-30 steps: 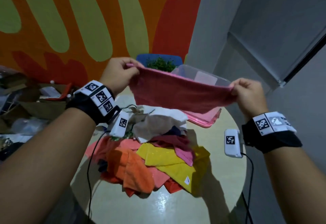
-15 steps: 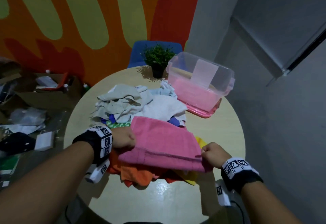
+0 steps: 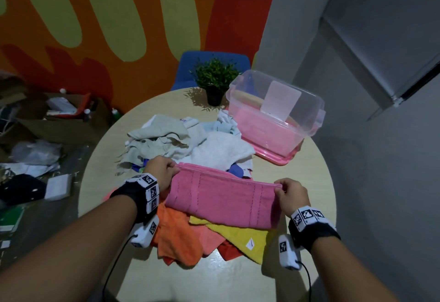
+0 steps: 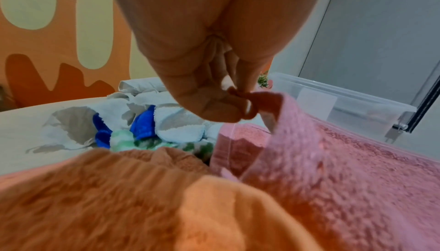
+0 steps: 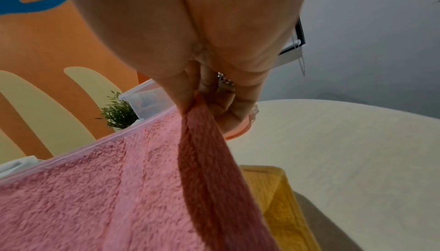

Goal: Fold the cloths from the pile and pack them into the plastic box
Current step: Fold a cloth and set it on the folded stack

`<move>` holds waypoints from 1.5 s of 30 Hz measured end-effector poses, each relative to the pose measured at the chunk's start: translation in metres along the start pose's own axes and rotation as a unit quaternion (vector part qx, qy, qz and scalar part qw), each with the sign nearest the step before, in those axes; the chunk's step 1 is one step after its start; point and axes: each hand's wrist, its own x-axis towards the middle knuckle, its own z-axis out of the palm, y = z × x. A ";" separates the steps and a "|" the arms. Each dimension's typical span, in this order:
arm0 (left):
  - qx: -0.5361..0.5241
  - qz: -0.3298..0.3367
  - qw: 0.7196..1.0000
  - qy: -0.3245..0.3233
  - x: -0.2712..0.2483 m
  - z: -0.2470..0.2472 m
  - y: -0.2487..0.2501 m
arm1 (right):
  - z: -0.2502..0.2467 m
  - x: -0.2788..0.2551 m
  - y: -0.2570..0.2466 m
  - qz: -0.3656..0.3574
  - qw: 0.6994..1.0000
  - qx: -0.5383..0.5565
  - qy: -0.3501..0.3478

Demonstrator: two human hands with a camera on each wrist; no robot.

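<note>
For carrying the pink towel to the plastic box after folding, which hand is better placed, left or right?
Probably the right hand. Both hands pinch the pink towel at its far corners, but the plastic box stands at the table's far right, on the right hand's side, while the left hand would cross over the pile.

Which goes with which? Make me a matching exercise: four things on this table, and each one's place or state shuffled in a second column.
1. pink towel
2. yellow cloth
3. plastic box
4. potted plant

a. far edge of the table, left of the box
b. pinched at its far corners by both hands
c. open, something pink inside
d. under the towel's near edge

Pairs: 1-b, 2-d, 3-c, 4-a
</note>
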 end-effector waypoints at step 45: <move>-0.167 0.262 0.950 0.000 -0.028 -0.051 0.111 | -0.076 -0.014 -0.136 -0.275 0.917 0.287 -0.021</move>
